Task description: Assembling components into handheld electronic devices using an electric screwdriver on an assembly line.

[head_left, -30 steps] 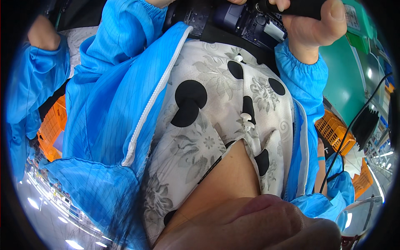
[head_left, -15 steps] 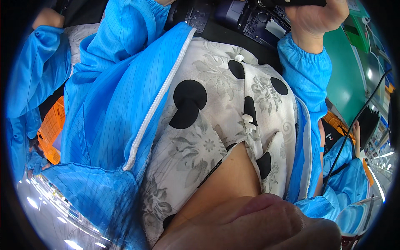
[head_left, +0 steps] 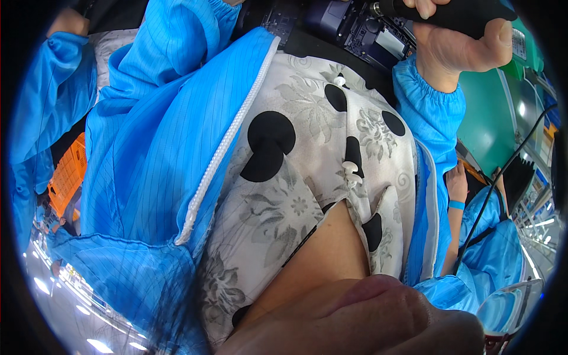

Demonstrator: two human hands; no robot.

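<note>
At the upper right, my right hand is closed around a black screwdriver-like tool with a metal collar at its left end. Its fingers wrap over the far side, partly cut off by the top edge, and the thumb points outward along the tool. Just left of that hand lies a dark device with exposed inner parts and a pale rectangular piece. My left arm, in a blue sleeve, reaches up past the top edge. Only a sliver of the left wrist shows; its fingers are out of frame.
A green work surface and green box lie at right. A black cable hangs before a blue-clad co-worker. Another person's sleeve and an orange crate are at left.
My right hand has shifted right and slightly down with the black tool, so more of the tool and its metal collar shows. My left sleeve has barely moved.
</note>
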